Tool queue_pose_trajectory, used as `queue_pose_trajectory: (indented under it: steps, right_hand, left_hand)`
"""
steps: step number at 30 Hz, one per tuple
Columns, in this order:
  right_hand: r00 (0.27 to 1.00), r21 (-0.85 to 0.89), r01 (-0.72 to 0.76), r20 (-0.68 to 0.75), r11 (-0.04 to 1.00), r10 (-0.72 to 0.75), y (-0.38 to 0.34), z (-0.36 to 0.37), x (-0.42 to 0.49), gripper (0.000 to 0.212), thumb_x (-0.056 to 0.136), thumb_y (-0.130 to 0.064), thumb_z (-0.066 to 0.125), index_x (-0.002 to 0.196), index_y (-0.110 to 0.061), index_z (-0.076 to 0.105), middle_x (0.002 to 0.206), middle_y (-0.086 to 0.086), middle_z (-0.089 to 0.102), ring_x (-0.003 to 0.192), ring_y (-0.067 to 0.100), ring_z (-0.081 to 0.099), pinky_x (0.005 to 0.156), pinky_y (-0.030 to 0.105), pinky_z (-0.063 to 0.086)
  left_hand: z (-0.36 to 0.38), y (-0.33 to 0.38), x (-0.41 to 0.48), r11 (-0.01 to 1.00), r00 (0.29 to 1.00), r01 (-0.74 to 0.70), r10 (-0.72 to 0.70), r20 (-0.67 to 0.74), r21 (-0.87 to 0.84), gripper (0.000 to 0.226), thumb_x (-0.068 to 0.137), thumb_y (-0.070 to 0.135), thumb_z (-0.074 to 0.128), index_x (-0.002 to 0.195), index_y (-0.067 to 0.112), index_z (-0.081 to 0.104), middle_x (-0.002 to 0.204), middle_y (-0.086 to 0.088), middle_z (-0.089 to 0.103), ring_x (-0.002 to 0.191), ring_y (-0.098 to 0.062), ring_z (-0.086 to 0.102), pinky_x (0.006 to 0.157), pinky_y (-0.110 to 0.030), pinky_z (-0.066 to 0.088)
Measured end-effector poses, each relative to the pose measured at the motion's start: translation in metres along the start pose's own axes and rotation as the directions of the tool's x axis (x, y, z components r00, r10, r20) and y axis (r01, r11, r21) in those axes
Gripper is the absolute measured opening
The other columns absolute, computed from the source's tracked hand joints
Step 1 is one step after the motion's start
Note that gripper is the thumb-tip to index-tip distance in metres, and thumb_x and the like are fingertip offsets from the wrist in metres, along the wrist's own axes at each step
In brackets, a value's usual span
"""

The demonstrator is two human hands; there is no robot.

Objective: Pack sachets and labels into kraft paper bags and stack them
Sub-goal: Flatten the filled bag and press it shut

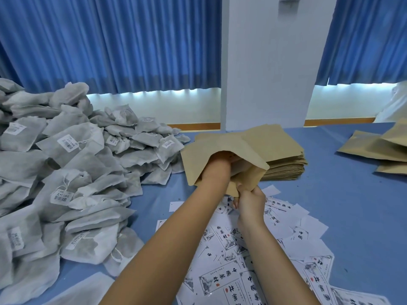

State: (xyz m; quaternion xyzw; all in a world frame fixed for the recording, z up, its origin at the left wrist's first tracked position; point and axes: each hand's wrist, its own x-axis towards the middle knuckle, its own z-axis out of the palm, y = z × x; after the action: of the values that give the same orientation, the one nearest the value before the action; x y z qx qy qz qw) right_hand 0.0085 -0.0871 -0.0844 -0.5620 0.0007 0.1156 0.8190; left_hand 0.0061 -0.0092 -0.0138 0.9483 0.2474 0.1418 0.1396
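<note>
Kraft bag (211,155) mouth pinched by right hand (251,202); left hand (217,170) buried inside, grip unseen. Paper could tear if forced.

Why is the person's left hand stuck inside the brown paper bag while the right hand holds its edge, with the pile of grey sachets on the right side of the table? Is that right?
Almost. The head view shows the left hand inside the kraft paper bag and the right hand pinching its edge, but the grey sachets are piled on the left side of the table, not the right.

Head-worn view, downward, close over table (330,194)
</note>
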Motion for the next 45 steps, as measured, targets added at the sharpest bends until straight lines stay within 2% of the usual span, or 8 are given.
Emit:
queue_pose_trajectory:
  steps: [7,10,12,18,24,28,32,45]
  right_hand:
    - [0.999,0.069,-0.043,0.002,0.997,0.043,-0.002,-0.003,-0.001,0.026,0.090,-0.004,0.056,0.068,-0.017,0.056,0.055,-0.004,0.055,0.048,0.012,0.048,0.051,0.024,0.037]
    - [1.000,0.054,-0.012,0.019,0.998,0.011,-0.003,0.000,-0.005,0.020,0.091,-0.007,0.056,0.075,-0.017,0.061,0.060,-0.004,0.062,0.052,0.012,0.055,0.053,0.024,0.042]
    - [0.996,0.087,-0.052,0.075,0.995,0.046,-0.005,0.001,-0.005,0.016,0.090,-0.004,0.052,0.080,-0.013,0.060,0.057,-0.002,0.060,0.043,0.010,0.051,0.043,0.019,0.040]
    - [0.955,0.014,-0.199,0.228,0.980,0.191,-0.007,-0.003,0.000,0.034,0.094,-0.047,0.046,0.088,-0.015,0.055,0.049,-0.001,0.058,0.043,0.012,0.056,0.045,0.019,0.043]
    - [0.991,-0.006,-0.126,-0.040,0.992,0.126,-0.005,-0.013,0.014,0.028,0.099,-0.031,0.047,0.088,-0.009,0.061,0.079,0.010,0.067,0.069,0.026,0.064,0.068,0.036,0.052]
    - [0.984,0.092,-0.176,0.010,0.980,0.176,-0.008,-0.013,0.018,0.026,0.100,-0.034,0.047,0.090,-0.014,0.062,0.077,0.010,0.071,0.061,0.024,0.068,0.056,0.032,0.054]
    - [0.977,0.076,-0.209,0.046,0.975,0.206,-0.006,-0.016,0.024,0.019,0.100,-0.027,0.048,0.089,-0.015,0.056,0.086,0.010,0.067,0.058,0.020,0.069,0.050,0.029,0.055]
    - [0.982,0.043,-0.121,-0.138,0.992,0.126,-0.016,-0.031,0.019,0.011,0.091,-0.003,0.060,0.081,-0.005,0.056,0.063,0.005,0.046,0.038,0.006,0.040,0.034,0.013,0.034]
  left_hand:
    - [-0.001,0.010,-0.077,0.920,0.867,-0.152,0.299,-0.399,0.360,0.012,0.068,0.008,0.067,0.069,0.017,0.060,0.060,0.002,0.058,0.053,-0.012,0.057,0.044,-0.021,0.031]
    - [-0.002,0.005,-0.073,0.908,0.660,-0.297,0.419,-0.623,0.295,0.019,0.073,0.007,0.055,0.088,0.012,0.067,0.083,-0.004,0.064,0.078,-0.023,0.061,0.065,-0.031,0.046]
    - [-0.005,-0.004,-0.064,0.914,0.765,-0.269,0.395,-0.508,0.305,0.030,0.080,0.010,0.054,0.108,0.016,0.065,0.107,-0.002,0.064,0.105,-0.023,0.059,0.090,-0.036,0.045]
    - [0.031,-0.012,-0.073,0.909,0.884,-0.242,0.351,-0.309,0.338,0.028,0.038,0.015,0.083,0.053,0.023,0.060,0.053,0.007,0.054,0.046,-0.010,0.053,0.045,-0.021,0.036]
    - [0.052,-0.019,-0.085,0.874,0.968,-0.251,0.233,-0.094,-0.417,0.023,0.082,0.002,0.046,0.062,0.004,0.059,0.062,-0.014,0.062,0.052,-0.027,0.058,0.054,-0.038,0.053]
    - [0.045,-0.015,-0.075,0.317,0.925,0.378,-0.090,0.369,-0.870,0.033,0.092,0.031,0.054,0.082,0.004,0.068,0.068,-0.014,0.068,0.052,-0.022,0.063,0.056,-0.033,0.057]
    - [0.045,-0.033,-0.059,-0.409,0.849,0.357,-0.233,0.474,-0.840,0.028,0.092,0.033,0.059,0.099,0.006,0.061,0.073,-0.009,0.066,0.055,-0.017,0.058,0.045,-0.020,0.048]
    - [0.064,-0.061,-0.055,-0.265,0.823,0.158,-0.497,0.275,-0.951,0.013,0.087,0.013,0.067,0.082,0.003,0.059,0.059,0.000,0.069,0.053,-0.018,0.064,0.052,-0.020,0.053]
